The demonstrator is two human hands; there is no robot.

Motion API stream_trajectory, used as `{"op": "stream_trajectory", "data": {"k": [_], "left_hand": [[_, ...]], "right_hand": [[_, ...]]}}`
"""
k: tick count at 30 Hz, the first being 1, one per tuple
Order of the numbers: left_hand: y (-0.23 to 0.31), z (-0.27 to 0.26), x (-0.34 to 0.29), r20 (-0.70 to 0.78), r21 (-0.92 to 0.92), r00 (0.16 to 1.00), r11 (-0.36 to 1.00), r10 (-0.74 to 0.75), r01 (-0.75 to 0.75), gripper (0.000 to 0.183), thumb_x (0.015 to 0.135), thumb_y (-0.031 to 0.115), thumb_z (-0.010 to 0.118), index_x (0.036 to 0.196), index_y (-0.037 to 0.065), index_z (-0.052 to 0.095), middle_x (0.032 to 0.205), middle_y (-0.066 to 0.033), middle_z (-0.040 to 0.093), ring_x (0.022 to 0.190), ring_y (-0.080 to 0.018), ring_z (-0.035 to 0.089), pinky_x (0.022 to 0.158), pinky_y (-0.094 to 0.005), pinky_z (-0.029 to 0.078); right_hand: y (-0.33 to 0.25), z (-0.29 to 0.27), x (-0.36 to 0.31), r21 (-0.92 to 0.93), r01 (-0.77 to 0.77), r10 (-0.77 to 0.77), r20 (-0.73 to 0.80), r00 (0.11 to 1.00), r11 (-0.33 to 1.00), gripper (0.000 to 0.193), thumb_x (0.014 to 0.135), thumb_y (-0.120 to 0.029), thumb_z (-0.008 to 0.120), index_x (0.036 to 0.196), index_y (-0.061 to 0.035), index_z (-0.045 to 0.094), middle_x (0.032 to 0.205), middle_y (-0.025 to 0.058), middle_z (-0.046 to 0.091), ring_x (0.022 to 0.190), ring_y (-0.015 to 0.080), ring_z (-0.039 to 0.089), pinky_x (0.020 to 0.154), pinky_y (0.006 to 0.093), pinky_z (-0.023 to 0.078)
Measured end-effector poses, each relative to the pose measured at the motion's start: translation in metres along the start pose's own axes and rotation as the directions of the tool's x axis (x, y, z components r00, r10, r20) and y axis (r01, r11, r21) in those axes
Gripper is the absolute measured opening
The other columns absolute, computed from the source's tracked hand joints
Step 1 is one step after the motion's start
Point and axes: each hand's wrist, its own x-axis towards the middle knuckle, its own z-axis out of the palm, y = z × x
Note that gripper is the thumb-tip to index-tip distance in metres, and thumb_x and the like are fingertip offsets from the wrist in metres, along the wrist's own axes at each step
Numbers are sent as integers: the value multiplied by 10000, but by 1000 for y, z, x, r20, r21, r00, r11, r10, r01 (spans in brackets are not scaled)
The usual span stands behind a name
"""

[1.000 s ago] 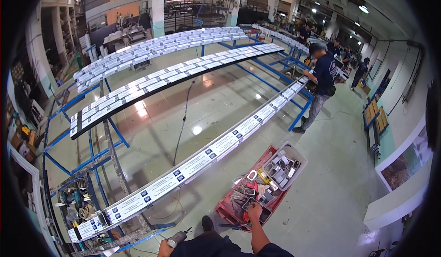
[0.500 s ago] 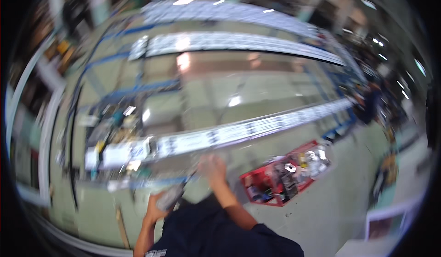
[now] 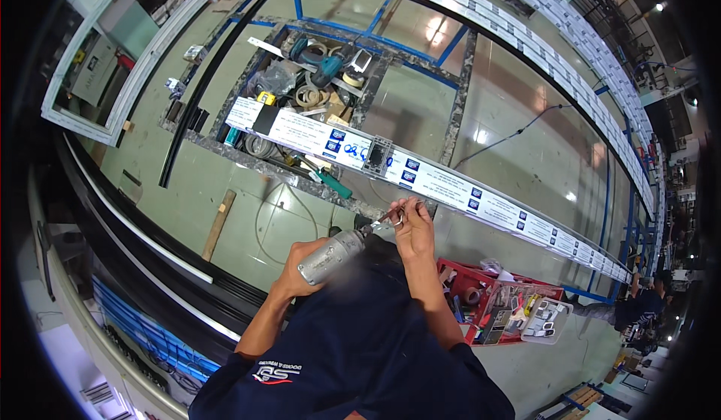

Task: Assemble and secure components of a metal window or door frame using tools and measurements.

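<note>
My left hand (image 3: 297, 268) is wrapped round a grey metal power drill (image 3: 330, 258), whose nose points up and to the right. In front of that nose my right hand (image 3: 415, 232) is closed in a pinch on a thin reddish-brown piece (image 3: 388, 214); its exact kind is too small to make out. Beyond both hands lies a long profile (image 3: 443, 187) wrapped in white film with blue marks, running from upper left to lower right. A small grey metal block (image 3: 377, 155) sits on it, beside blue handwriting.
A blue frame (image 3: 420, 71) carries a tray of tapes and tools (image 3: 319, 82) behind the profile. At my right stands a red crate (image 3: 469, 277) of tools and parts. More wrapped profiles (image 3: 526, 55) lie farther off. A person (image 3: 642, 303) is at the far right.
The view has swung round, and the profile now slants down to the right. My right hand has come close to the drill's nose, with the reddish-brown piece now visible in its fingers.
</note>
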Motion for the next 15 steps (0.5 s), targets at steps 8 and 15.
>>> {"op": "stream_trajectory", "data": {"k": [8, 15], "left_hand": [[-8, 2, 53, 0, 61, 988, 986, -154, 154, 281, 842, 52, 869, 1089, 4, 744, 868, -119, 740, 745, -267, 731, 729, -361, 571], [-5, 3, 119, 38, 56, 915, 915, -402, 400, 333, 824, 21, 843, 1141, -19, 752, 920, -118, 773, 790, -225, 744, 783, -344, 585]], "right_hand": [[3, 5, 62, 123, -127, 132, -30, 991, 984, 82, 1089, -161, 717, 1102, -88, 685, 1049, 79, 744, 962, 259, 763, 915, 457, 659], [-6, 5, 120, 237, -243, 246, 17, 969, 941, 60, 1090, -148, 707, 1090, -94, 680, 1045, 51, 754, 1008, 239, 787, 930, 448, 673]]}}
